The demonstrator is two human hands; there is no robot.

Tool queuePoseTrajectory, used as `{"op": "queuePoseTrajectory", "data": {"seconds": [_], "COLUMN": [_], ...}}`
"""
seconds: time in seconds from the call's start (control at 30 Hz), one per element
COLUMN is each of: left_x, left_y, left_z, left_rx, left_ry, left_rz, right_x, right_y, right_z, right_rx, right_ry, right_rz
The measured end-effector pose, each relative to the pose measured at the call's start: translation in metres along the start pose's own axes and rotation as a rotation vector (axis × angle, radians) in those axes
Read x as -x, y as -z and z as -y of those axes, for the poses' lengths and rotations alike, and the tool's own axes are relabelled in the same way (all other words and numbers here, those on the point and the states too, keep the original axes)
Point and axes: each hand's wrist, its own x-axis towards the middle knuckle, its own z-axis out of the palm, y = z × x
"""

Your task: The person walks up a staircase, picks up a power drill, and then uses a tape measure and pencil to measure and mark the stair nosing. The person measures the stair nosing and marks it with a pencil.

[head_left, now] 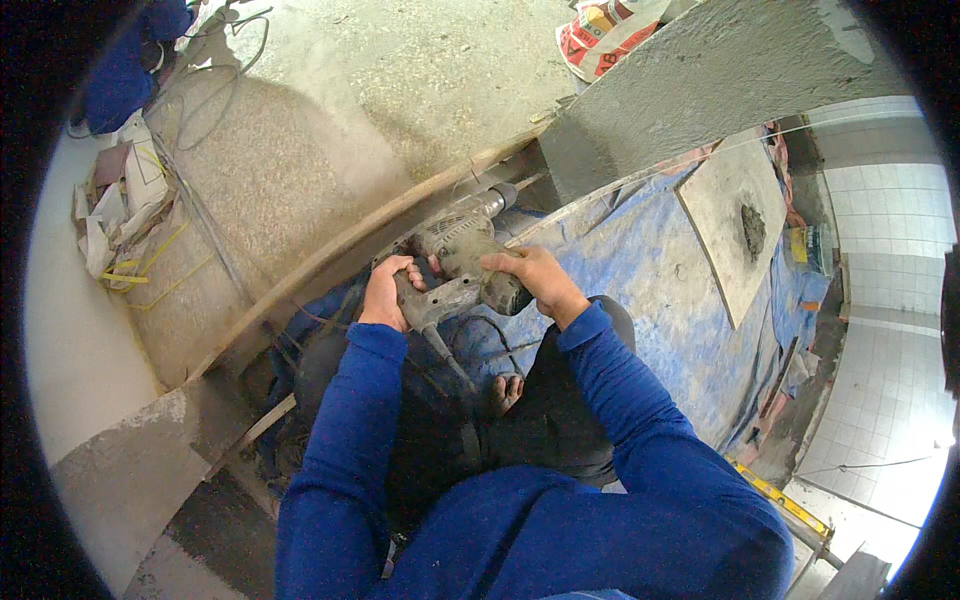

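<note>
Dusty and grey, a rotary hammer drill [460, 240] is held between my two hands, its chuck end pointing up and right at the stepped edge of the floor. My left hand [388, 292] is wrapped round its rear handle. My right hand [536, 278] grips the motor housing, thumb across the top. From the bottom of the handle a power cord [450, 356] runs down between my knees. The tip of the bit lies by the edge, and I cannot tell whether it touches anything.
A blue tarp [640, 270] covers the lower floor, with a mortar-stained board [738, 220] on it. A grey slab [690, 95] stands at the upper right beside a printed bag [606, 40]. Scrap cardboard [125, 195] and cables lie left. A yellow spirit level [785, 500] is at the lower right.
</note>
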Motion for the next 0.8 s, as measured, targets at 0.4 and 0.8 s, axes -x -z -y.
{"op": "queuePoseTrajectory", "data": {"seconds": [0.4,0.8], "left_x": [0.002,-0.001], "left_y": [-0.007,-0.001], "left_z": [-0.004,-0.002], "left_rx": [-0.030,-0.076], "left_ry": [-0.005,-0.004], "left_rz": [-0.026,0.019], "right_x": [-0.004,0.003], "right_y": [-0.001,0.001], "right_z": [0.000,0.007], "right_rx": [0.054,0.082], "right_ry": [-0.037,0.064], "right_rz": [-0.025,-0.017]}}
